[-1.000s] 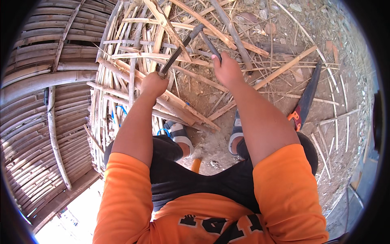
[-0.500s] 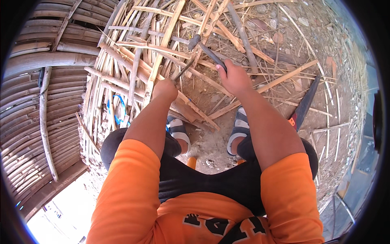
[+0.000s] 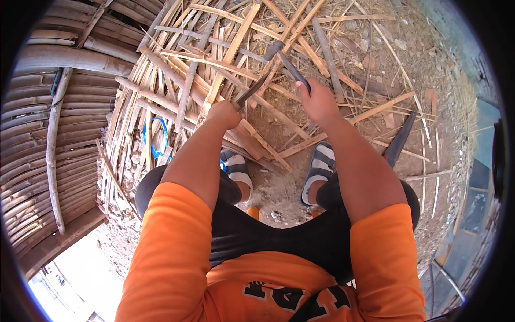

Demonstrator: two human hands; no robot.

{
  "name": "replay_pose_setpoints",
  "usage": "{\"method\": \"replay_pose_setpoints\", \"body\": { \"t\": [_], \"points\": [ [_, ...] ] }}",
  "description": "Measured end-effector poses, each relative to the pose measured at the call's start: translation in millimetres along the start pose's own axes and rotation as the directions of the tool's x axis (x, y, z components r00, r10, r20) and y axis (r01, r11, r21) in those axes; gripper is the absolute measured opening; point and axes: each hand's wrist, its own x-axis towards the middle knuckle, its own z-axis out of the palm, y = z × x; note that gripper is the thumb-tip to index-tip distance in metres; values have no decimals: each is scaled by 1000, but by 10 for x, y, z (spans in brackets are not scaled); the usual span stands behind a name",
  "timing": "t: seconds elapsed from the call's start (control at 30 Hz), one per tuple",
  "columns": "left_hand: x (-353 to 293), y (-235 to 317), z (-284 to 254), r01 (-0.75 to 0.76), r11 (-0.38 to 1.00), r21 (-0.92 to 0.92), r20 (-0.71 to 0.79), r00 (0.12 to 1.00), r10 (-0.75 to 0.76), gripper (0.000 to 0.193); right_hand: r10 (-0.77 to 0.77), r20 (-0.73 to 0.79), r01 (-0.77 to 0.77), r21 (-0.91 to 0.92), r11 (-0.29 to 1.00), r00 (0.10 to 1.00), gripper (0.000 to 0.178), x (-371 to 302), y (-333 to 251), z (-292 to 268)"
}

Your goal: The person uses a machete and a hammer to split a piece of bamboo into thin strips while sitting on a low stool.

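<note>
My left hand (image 3: 224, 115) is closed in a fist around the handle of a knife (image 3: 253, 91), whose dark blade points away to the upper right. The fist hides the knife's handle. In my right hand (image 3: 319, 101) is a hammer (image 3: 293, 70), gripped by its dark handle with the thumb laid along it. The grey hammer head (image 3: 273, 50) hovers by the tip of the blade; whether they touch I cannot tell. Below and around both hands lie split bamboo strips (image 3: 232, 52), crossing each other on the ground.
A handsaw (image 3: 401, 140) lies right of my right forearm, partly hidden by it. A blue strap loop (image 3: 155, 137) rests among the strips at left. My sandalled feet (image 3: 321, 167) stand close below the hands. A bamboo slat wall (image 3: 37, 123) rises at far left.
The knife has turned, and more of its blade's flat side shows. The view has shifted slightly, and my right forearm now covers more of the saw's handle. Both hands keep their grips.
</note>
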Motion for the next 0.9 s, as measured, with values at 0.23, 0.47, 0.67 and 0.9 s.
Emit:
{"method": "replay_pose_setpoints", "body": {
  "t": [0.23, 0.47, 0.67, 0.9],
  "points": [
    [-113, 102, -285, -26, 991, -131, -19, 1000, 23, 42, -25, -117, 31, 45, 998, 993, 49, 2, -282, -613],
    [-111, 46, -405, -95, 994, -47, -220, 972, 83, 45, -154, -191, 130, -135, 982, 969, 48, -104, -186, -1495],
    [-453, 164, -886, 2, 930, -369, 166, 984, 63, 50, 52, -172, -54, -5, 999, 984, 53, -589, -8, -1846],
    [-653, 302, -1273, -12, 914, -406, -207, 975, -79, 62, -6, -191, 3, -19, 1000, 982, 53, -618, 125, -1965]
  ]
}}
